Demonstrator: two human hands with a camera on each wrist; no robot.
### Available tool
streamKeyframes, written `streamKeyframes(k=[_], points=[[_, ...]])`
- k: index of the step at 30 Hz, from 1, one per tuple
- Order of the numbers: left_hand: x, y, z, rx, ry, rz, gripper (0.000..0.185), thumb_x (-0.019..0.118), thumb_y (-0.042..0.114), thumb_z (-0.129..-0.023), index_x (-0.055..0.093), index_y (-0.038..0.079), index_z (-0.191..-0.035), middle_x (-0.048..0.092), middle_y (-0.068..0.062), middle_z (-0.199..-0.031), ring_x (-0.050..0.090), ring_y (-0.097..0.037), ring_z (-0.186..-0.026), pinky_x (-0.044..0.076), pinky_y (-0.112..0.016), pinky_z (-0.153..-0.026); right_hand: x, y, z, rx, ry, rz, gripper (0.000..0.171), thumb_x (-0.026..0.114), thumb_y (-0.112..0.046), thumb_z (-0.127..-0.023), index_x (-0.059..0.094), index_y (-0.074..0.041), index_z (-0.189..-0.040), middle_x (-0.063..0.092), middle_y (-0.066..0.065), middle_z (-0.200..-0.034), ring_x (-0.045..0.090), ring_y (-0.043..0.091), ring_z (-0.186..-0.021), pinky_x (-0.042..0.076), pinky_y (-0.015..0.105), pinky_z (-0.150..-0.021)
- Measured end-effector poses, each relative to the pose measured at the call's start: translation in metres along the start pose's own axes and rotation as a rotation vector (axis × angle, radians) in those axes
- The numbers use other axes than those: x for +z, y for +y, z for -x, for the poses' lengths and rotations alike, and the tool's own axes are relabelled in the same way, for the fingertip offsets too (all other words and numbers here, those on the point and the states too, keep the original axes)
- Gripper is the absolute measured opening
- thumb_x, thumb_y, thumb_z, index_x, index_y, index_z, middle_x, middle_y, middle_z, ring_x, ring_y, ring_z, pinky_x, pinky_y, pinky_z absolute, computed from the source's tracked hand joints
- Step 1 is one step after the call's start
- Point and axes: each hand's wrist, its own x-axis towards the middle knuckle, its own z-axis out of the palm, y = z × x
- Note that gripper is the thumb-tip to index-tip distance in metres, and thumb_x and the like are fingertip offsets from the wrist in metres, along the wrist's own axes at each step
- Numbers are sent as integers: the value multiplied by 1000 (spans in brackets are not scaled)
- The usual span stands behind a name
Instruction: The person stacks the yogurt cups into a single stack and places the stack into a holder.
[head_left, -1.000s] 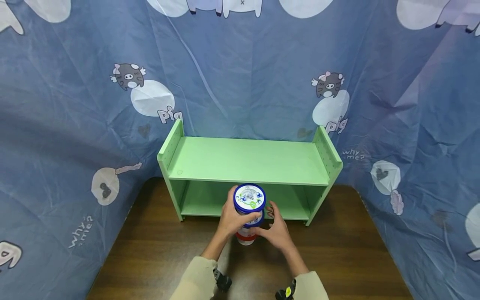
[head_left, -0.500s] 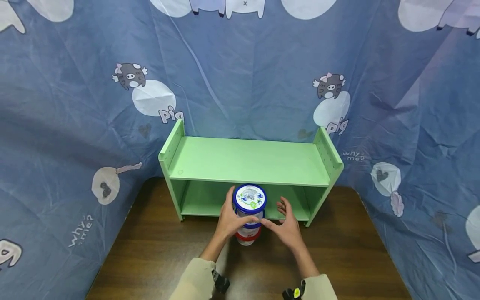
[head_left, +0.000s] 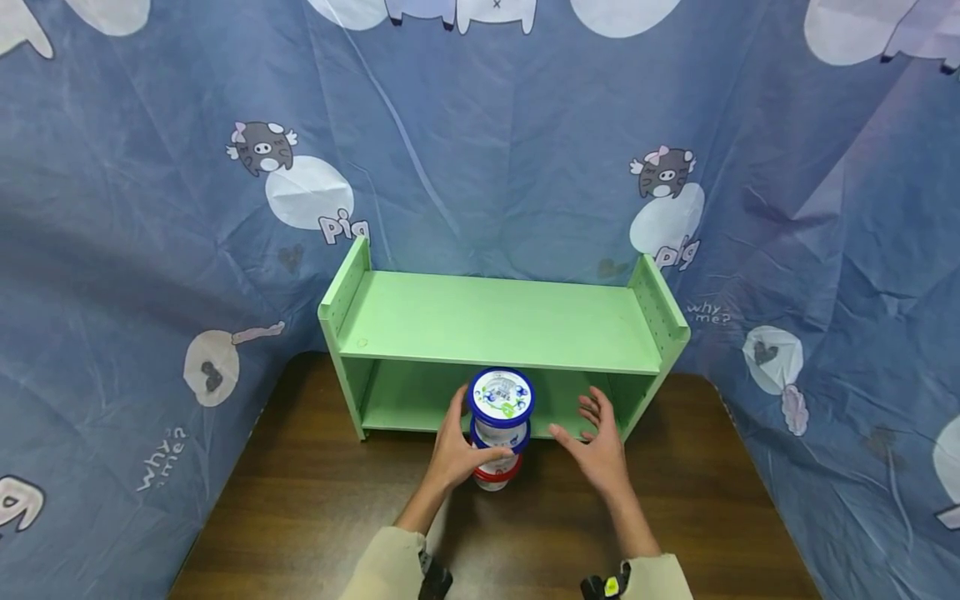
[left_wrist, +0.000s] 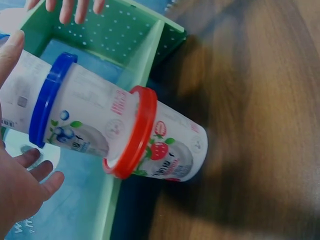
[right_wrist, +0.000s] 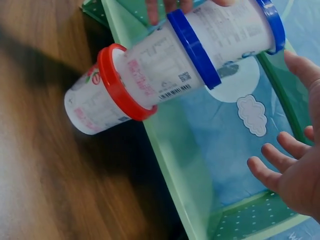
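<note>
Stack of cups (head_left: pixel 498 433) upright on the brown surface (head_left: pixel 315 517), just in front of the green shelf (head_left: pixel 495 321).
Left hand (head_left: pixel 455 450) with fingers curled around the middle cup; right hand (head_left: pixel 600 446) just beside, fingers spread apart, holding nothing.

Green shelf (head_left: pixel 495 321), wooden table (head_left: pixel 315 508), pig-print cloth (head_left: pixel 150 208)
</note>
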Motion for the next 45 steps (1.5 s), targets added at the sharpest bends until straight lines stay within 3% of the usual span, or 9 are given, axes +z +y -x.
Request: streamKeyframes(k=[8,21,29,38,45], points=[[2,-13,6,-49,8,-25,119,92,38,-58,22,20,-153,41,-16,-151,41,-37,-138,37,-60,-108,-20,-4,-1,1,74,-24,88,77,-31,-82,24,-17,-151,43,12,-148,44,30,-136,44,53,-103],[8,-35,11,-61,24,-59,123,93,39,-54,23,13,-152,41,-18,-150,43,-39,-136,39,-59,-107,-47,-6,-9,9,204,-15,83,75,-23,-84,26,-17,-151,43,9,-149,46,27,-136,44,47,-101],[15,-47,16,-81,23,-69,125,93,40,-54,23,12,-153,40,-20,-151,42,-38,-137,38,-58,-109,-61,-12,-10,-2,311,3,78,74,-31,-85,31,-18,-148,47,8,-145,49,26,-132,46,41,-97],[17,-56,20,-106,15,-60,126,93,40,-53,22,9,-153,39,-22,-151,40,-40,-138,36,-59,-110,-70,-15,-17,-2,434,-21,73,76,-29,-83,38,-16,-144,53,6,-136,54,22,-123,45,13,-83],[20,-66,23,-109,3,-76,128,93,40,-54,20,7,-153,40,-24,-149,41,-42,-137,37,-59,-109,-78,-15,-23,23,488,9,70,75,-30,-84,40,-14,-142,54,7,-133,55,18,-118,43,7,-78]])
